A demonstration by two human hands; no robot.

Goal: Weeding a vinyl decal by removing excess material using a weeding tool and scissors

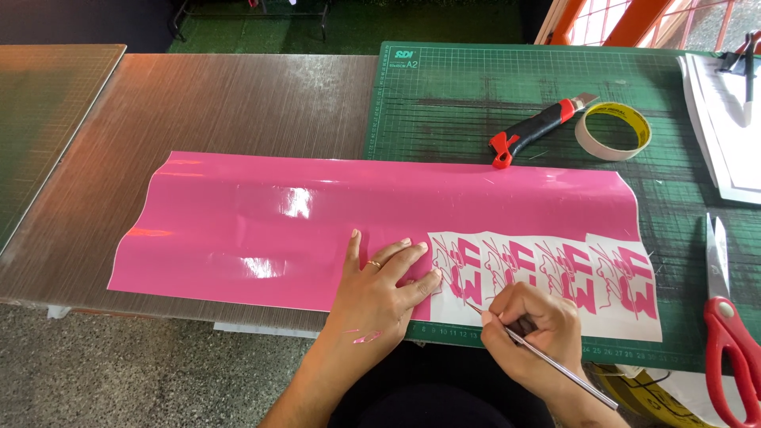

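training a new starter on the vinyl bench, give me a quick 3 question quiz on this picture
1. True or false: the left hand lies flat on the pink vinyl sheet.
2. Which thing does the right hand hold? A) the red-handled scissors B) a thin metal pick C) the utility knife
3. Fill in: the roll of tape lies on the green ____ mat, beside the utility knife.

Key
1. True, fingers spread, next to the weeded designs.
2. B, its tip at the cut designs; scissors and knife lie untouched.
3. cutting
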